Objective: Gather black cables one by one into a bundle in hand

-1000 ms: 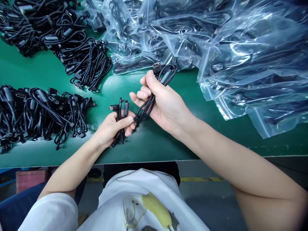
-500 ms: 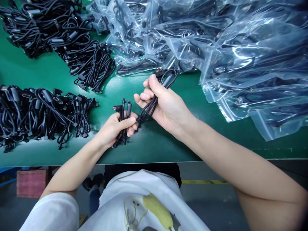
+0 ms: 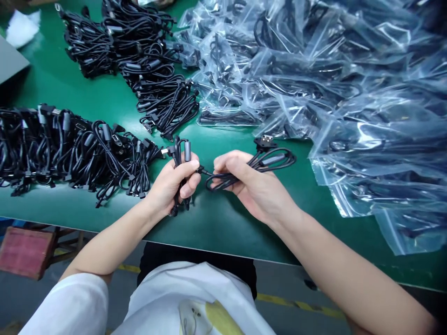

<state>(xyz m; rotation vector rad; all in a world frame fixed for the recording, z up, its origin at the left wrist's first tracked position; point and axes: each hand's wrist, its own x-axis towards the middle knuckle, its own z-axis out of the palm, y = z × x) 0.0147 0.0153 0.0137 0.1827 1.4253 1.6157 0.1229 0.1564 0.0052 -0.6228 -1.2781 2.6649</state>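
Note:
My left hand (image 3: 178, 181) is closed round a small coiled black cable (image 3: 187, 151) with a grey cylinder on it. Between its thumb and finger it also pinches a small black plug (image 3: 199, 169), the end of a second cable. My right hand (image 3: 249, 179) is wrapped round that second coiled black USB cable (image 3: 279, 159), whose loops stick out to the right. Its USB connector (image 3: 265, 141) points up and away from me. Both hands are just above the green table, close together.
Bundled black cables lie in a row (image 3: 70, 149) at the left and in a heap (image 3: 150, 65) at the back. Clear zip bags (image 3: 314, 88) with cables cover the right side. A grey box (image 3: 10, 60) stands far left; a red-topped stool (image 3: 26, 251) is below the table edge (image 3: 223, 253).
My right hand has turned, so its coiled cable now lies flatter and points right. My left hand keeps its hold. The view has shifted, showing more of the left side.

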